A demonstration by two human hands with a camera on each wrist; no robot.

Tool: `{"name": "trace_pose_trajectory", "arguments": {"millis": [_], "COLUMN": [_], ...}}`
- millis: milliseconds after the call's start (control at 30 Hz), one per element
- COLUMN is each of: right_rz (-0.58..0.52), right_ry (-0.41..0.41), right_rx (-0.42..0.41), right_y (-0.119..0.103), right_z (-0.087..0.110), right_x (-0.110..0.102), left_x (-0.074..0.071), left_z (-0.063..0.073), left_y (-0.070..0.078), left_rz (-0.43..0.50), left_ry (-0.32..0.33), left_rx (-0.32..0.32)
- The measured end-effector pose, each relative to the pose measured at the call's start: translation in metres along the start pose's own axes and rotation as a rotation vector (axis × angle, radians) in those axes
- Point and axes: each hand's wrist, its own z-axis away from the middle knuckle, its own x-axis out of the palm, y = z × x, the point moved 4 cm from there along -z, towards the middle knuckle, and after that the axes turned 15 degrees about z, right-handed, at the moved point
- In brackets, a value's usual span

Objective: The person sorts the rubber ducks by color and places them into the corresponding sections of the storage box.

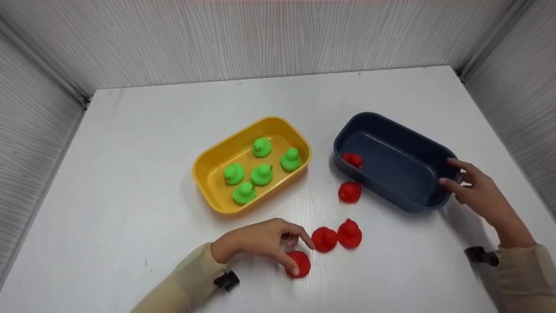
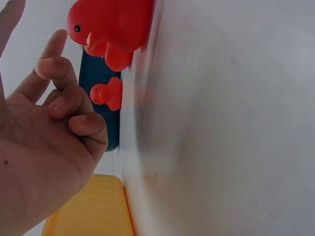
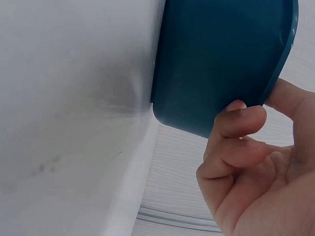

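My left hand (image 1: 273, 240) reaches over a red toy duck (image 1: 303, 262) near the front of the table. Its thumb lies over that duck and its index finger stretches beyond it, the two spread apart; the other fingers are bent loosely. By the index fingertip sits a second red duck (image 1: 325, 239), touching a third red duck (image 1: 350, 234). At the right, my right hand (image 1: 482, 191) grips the near right end of a dark blue bin (image 1: 391, 161). In the right wrist view, fingers press the outer wall of the bin (image 3: 216, 59) while the thumb goes behind the rim.
Another red duck (image 1: 349, 192) sits against the blue bin's front side. Red toy (image 1: 352, 159) shows inside that bin's left corner, partly hidden by the wall. A yellow bin (image 1: 208, 198) with several green ducks (image 1: 262, 174) stands left of it. White walls (image 1: 260, 43) border the table.
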Motion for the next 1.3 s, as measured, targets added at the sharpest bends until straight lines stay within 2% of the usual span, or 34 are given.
{"name": "trace_pose_trajectory", "arguments": {"millis": [167,300,567,1000,1300], "right_rz": [-0.007,-0.007,-0.013,-0.015,-0.012], "right_ry": [0.005,0.005,0.017,0.022,0.011], "right_rx": [-0.003,0.0,-0.008,-0.005,0.004], "right_y": [-0.0014,-0.0017,-0.0015,0.0002,-0.0005], "right_z": [0.0001,-0.0001,0.0003,0.0003,0.0007], "right_x": [-0.0002,-0.0006,-0.0003,-0.0003,-0.001], "left_x": [0.0029,0.0043,0.0067,0.0094,0.0035], "left_z": [0.004,0.0059,0.0063,0.0028,0.0074], "left_y": [-0.0035,-0.006,-0.0048,0.0003,-0.0011], "left_rz": [-0.086,-0.139,-0.3,-0.394,-0.383], "left_ry": [-0.019,-0.007,0.03,0.026,0.058], "left_rx": [-0.052,-0.083,-0.057,-0.05,-0.07]}}
